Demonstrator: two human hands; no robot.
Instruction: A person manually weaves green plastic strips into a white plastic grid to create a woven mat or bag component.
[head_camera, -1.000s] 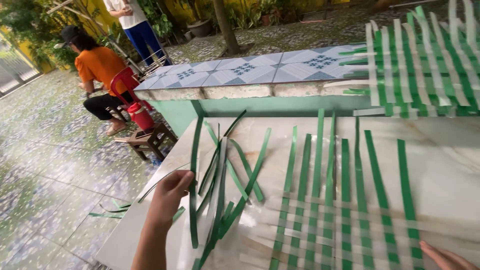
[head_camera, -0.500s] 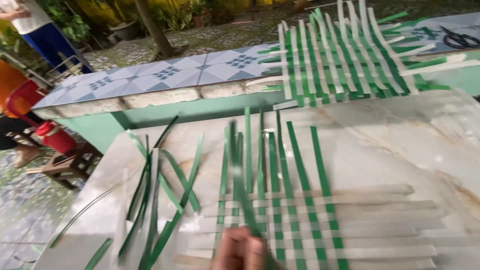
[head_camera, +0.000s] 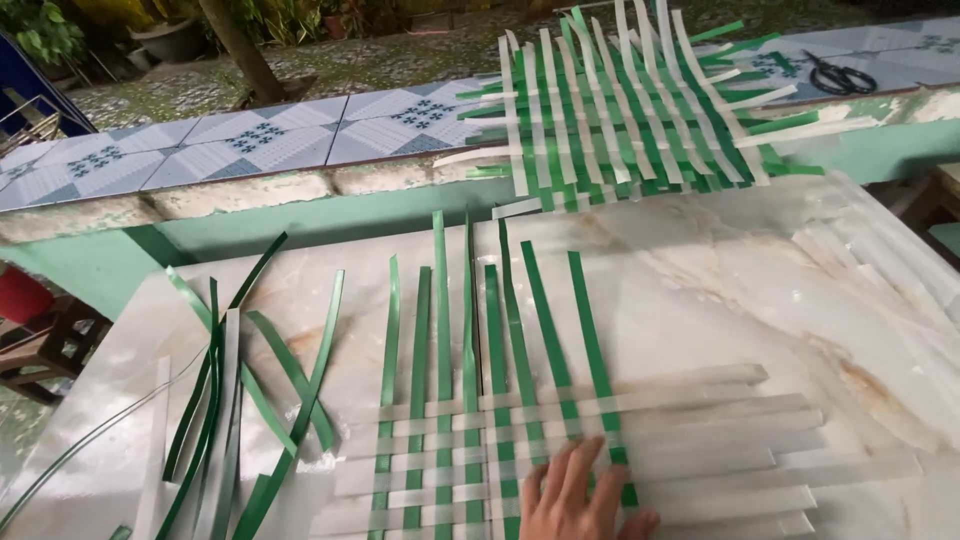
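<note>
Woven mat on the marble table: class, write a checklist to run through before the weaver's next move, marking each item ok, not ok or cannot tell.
1. Left hand flat on the woven mat: ok.
2. White strips interlaced with lengthwise green strips: ok.
3. Far ends of those green strips evenly spaced: not ok, they crowd unevenly.
4. Loose green strips lying at left: ok.
5. Right hand's position: cannot tell, out of view.

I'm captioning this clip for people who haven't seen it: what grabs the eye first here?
The half-woven mat of green and white plastic strips on the marble-patterned tabletop, with one hand pressed flat on its near edge. Behind, a finished green-and-white woven panel rests on the tiled ledge; loose green strips lie left.
</note>
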